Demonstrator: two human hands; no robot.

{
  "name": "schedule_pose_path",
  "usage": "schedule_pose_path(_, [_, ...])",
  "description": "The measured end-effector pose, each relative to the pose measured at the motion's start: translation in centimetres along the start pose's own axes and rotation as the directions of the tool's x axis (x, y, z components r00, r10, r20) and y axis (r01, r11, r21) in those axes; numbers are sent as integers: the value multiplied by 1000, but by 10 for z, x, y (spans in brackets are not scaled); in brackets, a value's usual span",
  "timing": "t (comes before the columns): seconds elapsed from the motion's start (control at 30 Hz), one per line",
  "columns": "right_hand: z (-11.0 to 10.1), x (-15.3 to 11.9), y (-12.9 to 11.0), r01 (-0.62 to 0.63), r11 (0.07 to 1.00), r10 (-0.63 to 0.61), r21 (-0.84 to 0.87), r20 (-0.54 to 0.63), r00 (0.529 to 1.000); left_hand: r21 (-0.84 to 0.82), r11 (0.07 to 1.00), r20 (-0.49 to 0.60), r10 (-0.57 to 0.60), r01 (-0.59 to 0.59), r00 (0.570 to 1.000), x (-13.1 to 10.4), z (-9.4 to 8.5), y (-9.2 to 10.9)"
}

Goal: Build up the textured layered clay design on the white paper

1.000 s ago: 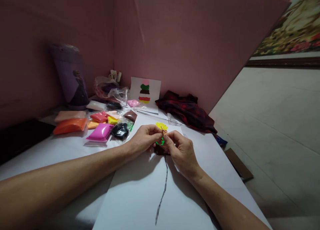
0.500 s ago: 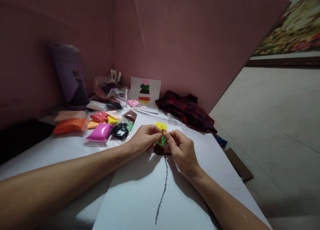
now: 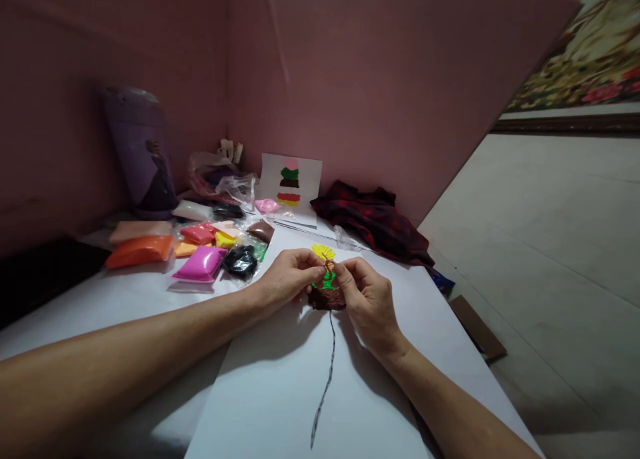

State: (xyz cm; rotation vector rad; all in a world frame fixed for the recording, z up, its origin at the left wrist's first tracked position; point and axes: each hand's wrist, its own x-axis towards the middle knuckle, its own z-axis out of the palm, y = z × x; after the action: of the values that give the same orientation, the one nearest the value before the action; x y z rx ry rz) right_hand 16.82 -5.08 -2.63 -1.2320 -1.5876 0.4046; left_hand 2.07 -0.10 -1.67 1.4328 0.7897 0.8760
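Observation:
My left hand is closed, thumb and fingers pinching a thin brown strand of clay. Close by on the right, my right hand has its thumb and forefinger pinched together at the strand's other side; its grip is partly hidden. Beneath the fingertips, a clay picture lies on a white sheet: a yellow petalled shape on top, bright green pieces below it, and a dark brown textured block at the bottom. From that block a dark twisted line runs toward me.
Bagged clay lies to the left, including orange, magenta and black packs. Behind stand a purple container and a card with coloured bands. A dark red checked cloth is heaped at the back right.
My right hand has shifted slightly right, away from my left fingertips. More of the brown strand, the green pieces and the brown block shows. My left hand is almost still.

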Motion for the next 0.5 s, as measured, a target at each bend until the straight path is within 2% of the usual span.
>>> schedule_pose_path(0.5, [-1,0,-5,8,999,-8,-50,13,1000,-2,1000,-5,0,0,1000,0,1,-1])
